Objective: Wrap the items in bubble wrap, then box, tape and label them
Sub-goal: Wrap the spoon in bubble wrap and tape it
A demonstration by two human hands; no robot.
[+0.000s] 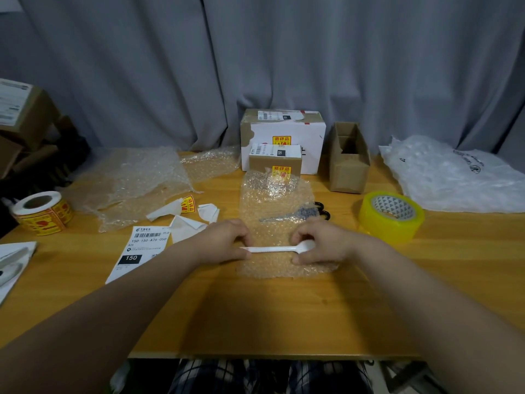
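Observation:
A white plastic spoon (pixel 272 248) lies crosswise on the near end of a bubble wrap sheet (pixel 272 203) at the table's middle. My left hand (pixel 224 240) pinches its handle end, and my right hand (pixel 321 245) holds its bowl end. Scissors (pixel 295 213) lie under the sheet's far part, black handles poking out right. An open brown cardboard box (pixel 349 157) stands behind to the right. A yellow tape roll (pixel 392 216) sits right of the sheet. A shipping label (pixel 139 251) lies left of my left hand.
A roll of red-yellow fragile stickers (pixel 42 213) sits at the far left. More bubble wrap (pixel 136 180) is spread behind left, with torn label backings (pixel 187 217). Two taped boxes (pixel 281 149) stand at the back centre. A white plastic bag (pixel 454 174) lies at right.

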